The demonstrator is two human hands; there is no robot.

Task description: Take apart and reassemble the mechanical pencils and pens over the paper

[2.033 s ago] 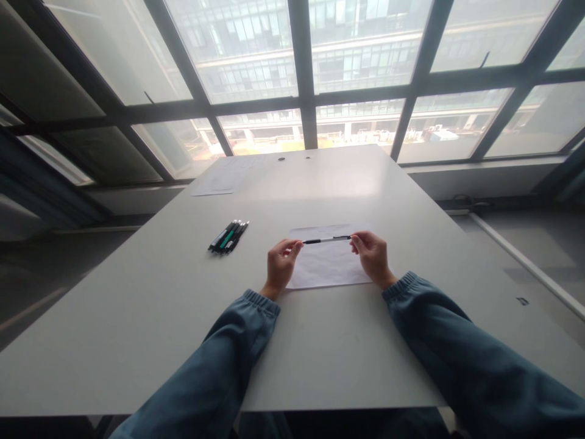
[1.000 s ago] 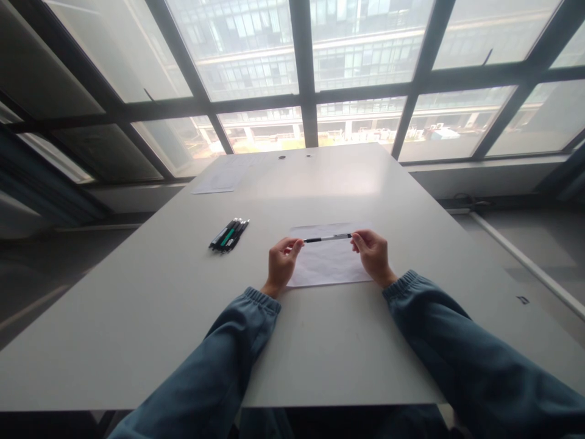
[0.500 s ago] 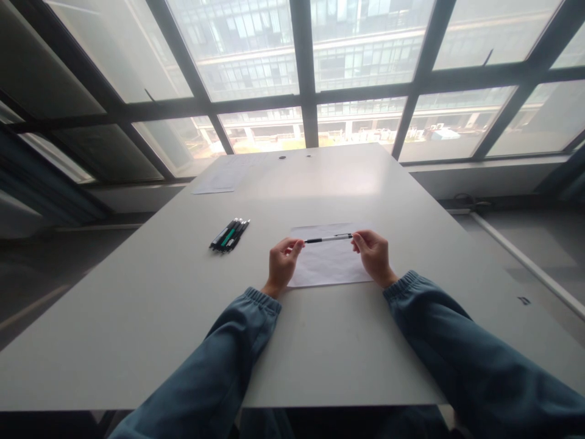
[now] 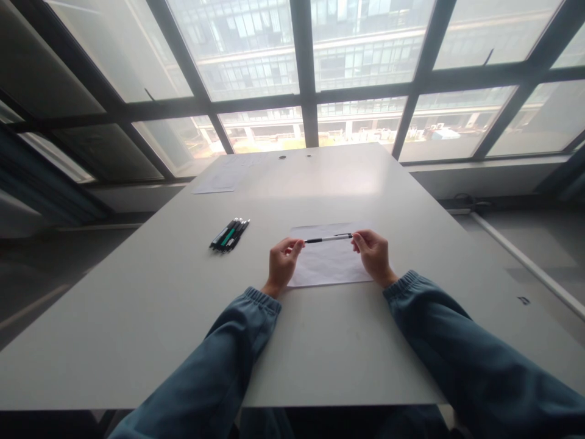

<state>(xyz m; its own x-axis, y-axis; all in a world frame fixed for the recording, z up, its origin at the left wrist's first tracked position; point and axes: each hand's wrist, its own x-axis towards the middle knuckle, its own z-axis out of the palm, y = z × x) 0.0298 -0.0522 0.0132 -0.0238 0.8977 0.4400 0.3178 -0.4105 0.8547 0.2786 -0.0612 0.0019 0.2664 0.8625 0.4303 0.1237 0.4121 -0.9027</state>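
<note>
Holds a slim, straight, black-gripped pen [image 4: 328, 238] above rippled paper [image 4: 329, 267], in from the near edge of the smooth white table [image 4: 150, 323]; pinches its tip in the closed left hand [image 4: 282, 261], clip end in the closed right hand [image 4: 373, 254]. Has glossy black pens [image 4: 230, 236] bunched nearer the left edge.

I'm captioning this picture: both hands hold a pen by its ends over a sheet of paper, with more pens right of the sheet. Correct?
One slip: the other pens lie left of the sheet, as the head view shows. The rest stands: left hand and right hand hold a pen by its ends over the sheet.
</note>
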